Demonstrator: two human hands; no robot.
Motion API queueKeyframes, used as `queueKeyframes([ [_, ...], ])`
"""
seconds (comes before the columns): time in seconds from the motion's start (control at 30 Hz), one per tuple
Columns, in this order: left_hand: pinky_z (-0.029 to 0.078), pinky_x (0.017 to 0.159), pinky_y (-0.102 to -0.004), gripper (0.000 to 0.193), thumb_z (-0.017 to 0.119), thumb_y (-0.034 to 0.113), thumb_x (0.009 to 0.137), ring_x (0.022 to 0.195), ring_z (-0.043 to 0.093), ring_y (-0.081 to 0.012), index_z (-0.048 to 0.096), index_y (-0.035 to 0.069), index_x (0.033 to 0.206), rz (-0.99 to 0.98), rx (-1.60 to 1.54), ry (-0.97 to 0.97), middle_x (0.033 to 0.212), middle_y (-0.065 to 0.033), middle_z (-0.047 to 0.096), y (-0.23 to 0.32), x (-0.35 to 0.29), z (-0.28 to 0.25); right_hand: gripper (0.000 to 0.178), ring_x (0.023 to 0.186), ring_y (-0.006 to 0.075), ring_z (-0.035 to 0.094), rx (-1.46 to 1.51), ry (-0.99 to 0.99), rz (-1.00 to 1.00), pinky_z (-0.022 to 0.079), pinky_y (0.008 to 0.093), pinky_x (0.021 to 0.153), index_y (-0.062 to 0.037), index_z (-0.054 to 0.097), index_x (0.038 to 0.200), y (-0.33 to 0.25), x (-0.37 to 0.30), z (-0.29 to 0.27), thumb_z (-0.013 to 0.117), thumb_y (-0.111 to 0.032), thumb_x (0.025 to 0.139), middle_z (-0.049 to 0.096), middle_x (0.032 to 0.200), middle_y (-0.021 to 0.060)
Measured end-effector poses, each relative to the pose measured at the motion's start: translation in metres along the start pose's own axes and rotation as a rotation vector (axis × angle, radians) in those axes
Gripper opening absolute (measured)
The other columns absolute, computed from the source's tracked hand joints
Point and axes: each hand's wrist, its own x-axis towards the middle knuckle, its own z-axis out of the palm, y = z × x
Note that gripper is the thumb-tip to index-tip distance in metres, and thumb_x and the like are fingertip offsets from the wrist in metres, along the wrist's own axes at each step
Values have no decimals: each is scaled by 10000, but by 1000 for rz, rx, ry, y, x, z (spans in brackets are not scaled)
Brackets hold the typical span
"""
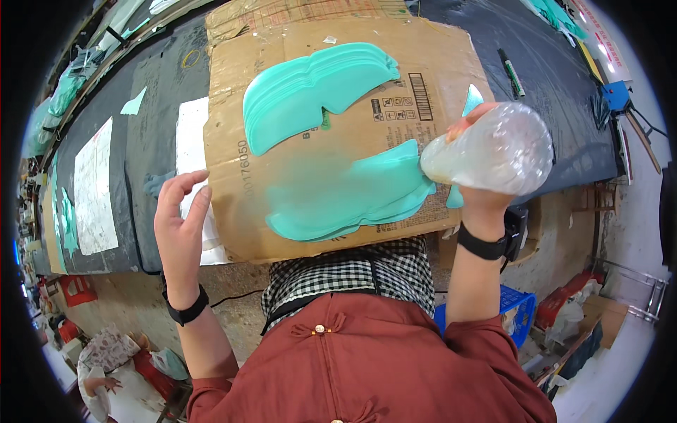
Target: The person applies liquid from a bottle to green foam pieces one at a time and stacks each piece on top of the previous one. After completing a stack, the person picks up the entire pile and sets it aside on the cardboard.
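My right hand (pixel 471 125) is wrapped round a clear plastic bottle (pixel 513 149), its wide end up toward me and its narrower end pointing left. The bottle is over the right end of a fanned pile of turquoise sheet pieces (pixel 395 185). A blurred patch hides part of that pile. Farther back lies a second fanned stack of turquoise curved pieces (pixel 310 92). Both rest on a flat cardboard sheet (pixel 233 70). At the cardboard's left edge my left hand (pixel 180 208) is empty, thumb and fingers apart. Turquoise bits show behind my right hand.
The cardboard lies on a dark table (pixel 159 84). White sheets (pixel 95 187) are on its left part, a marker (pixel 512 76) on its right. A blue clamp-like object (pixel 616 95) stands at the right edge. Below are a blue crate (pixel 518 314) and, lower left, another person (pixel 106 366).
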Motion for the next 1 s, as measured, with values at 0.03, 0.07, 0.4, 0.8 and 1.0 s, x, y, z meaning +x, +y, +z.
queueKeyframes([
  [0.03,442,947,-321,188,678,128,933,1020,568,-190,696,22,1087,-5,11,-13,1082,-52,653,4,5,2,340,802,203,627,67,60,50,548,395,751,-13,552,1110,1,-7,2,728,-228,915,588,940,114],
  [0.07,442,947,-321,188,678,128,933,1020,568,-190,696,22,1087,-1,15,-15,1082,-52,653,5,9,3,322,804,194,627,136,118,101,548,390,749,-14,555,1102,2,-14,6,745,-186,907,590,929,113],
  [0.4,455,923,-325,261,700,111,905,998,588,-203,711,51,1158,82,9,-89,1061,-75,666,10,39,65,458,660,195,588,299,-569,252,472,309,640,10,648,868,-29,-59,108,397,-312,1075,656,798,111],
  [0.8,452,965,-429,531,810,302,824,1116,564,-303,641,86,1278,118,422,57,1167,-128,633,2,53,88,489,910,252,640,701,-76,201,548,368,837,-2,532,1203,25,-2,29,662,-399,947,607,1037,133],
  [1.0,494,895,-420,470,791,262,776,987,611,-283,683,77,1195,195,236,7,997,-111,649,0,62,79,559,1136,209,602,-56,-570,-184,531,367,925,-42,543,1282,17,-26,94,793,-298,851,598,1224,78],
])
